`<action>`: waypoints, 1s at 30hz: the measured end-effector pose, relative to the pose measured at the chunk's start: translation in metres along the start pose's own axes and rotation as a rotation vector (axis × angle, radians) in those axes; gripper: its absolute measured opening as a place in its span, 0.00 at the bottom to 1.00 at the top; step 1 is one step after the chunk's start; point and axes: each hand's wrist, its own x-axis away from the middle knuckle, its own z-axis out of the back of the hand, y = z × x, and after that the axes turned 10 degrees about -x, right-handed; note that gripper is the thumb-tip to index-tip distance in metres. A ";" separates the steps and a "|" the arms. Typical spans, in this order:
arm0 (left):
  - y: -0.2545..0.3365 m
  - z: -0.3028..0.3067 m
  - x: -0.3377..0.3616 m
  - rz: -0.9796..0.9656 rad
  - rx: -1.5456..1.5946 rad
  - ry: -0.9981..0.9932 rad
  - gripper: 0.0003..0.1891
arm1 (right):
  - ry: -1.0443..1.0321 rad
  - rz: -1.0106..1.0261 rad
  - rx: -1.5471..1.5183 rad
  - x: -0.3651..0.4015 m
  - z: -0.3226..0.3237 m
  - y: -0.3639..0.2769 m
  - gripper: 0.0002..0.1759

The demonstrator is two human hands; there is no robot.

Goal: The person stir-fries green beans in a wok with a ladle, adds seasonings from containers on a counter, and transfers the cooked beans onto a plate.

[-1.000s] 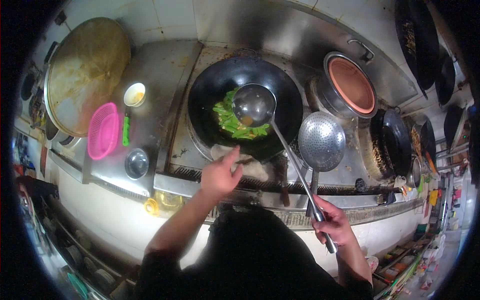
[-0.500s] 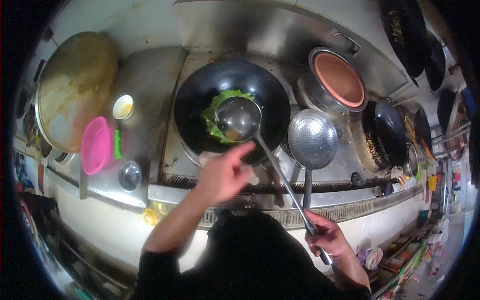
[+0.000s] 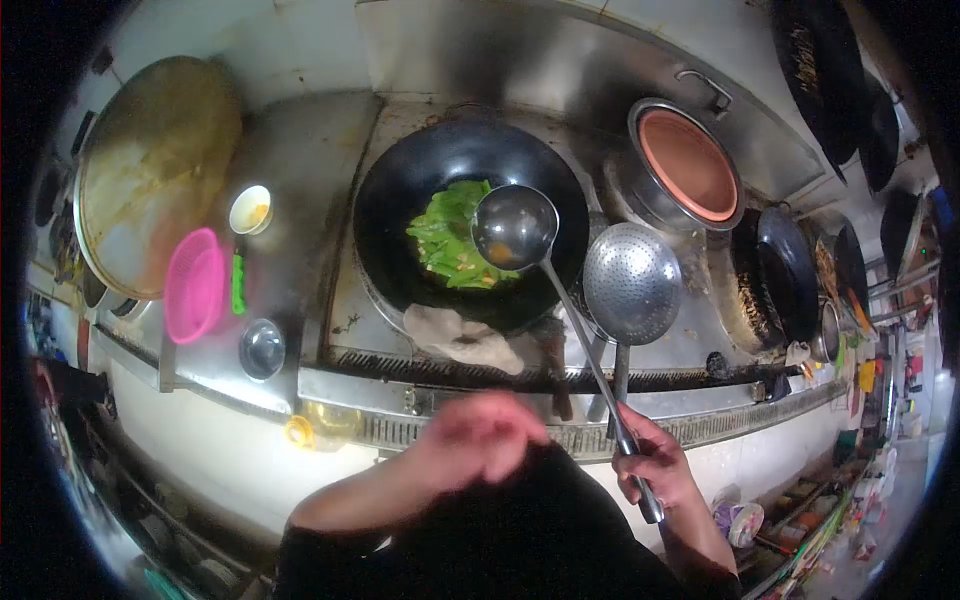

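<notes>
My right hand is closed around the long handle of a metal ladle. The ladle's bowl is over the right part of a black wok and overlaps the chopped green vegetables inside. A little brownish bit shows in the bowl. My left hand, smeared by motion, is in front of the stove edge near my body. Between it and the wok, a beige cloth drapes by the wok's near rim. To the right of the ladle rests a perforated skimmer, its handle pointing towards my right hand.
On the left counter are a pink basket, a white bowl, a green-handled knife, a small metal bowl and a large round lid. At right stand a pot with an orange-brown basin and dark woks.
My left hand has drawn back from the wok towards my body, uncovering the cloth. The ladle's bowl has shifted right, showing more of the greens.
</notes>
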 end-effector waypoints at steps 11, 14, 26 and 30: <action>-0.158 0.092 -0.103 0.120 0.602 0.768 0.11 | 0.051 0.054 0.006 -0.016 -0.003 0.002 0.43; -0.168 0.097 -0.105 0.106 0.628 0.768 0.11 | 0.052 0.061 0.086 -0.019 -0.006 0.004 0.43; -0.170 0.094 -0.107 0.083 0.527 0.836 0.12 | 0.153 0.311 1.228 -0.029 -0.001 0.010 0.40; -0.175 0.096 -0.109 0.069 0.514 0.835 0.12 | 0.107 0.256 1.391 -0.025 -0.002 0.002 0.39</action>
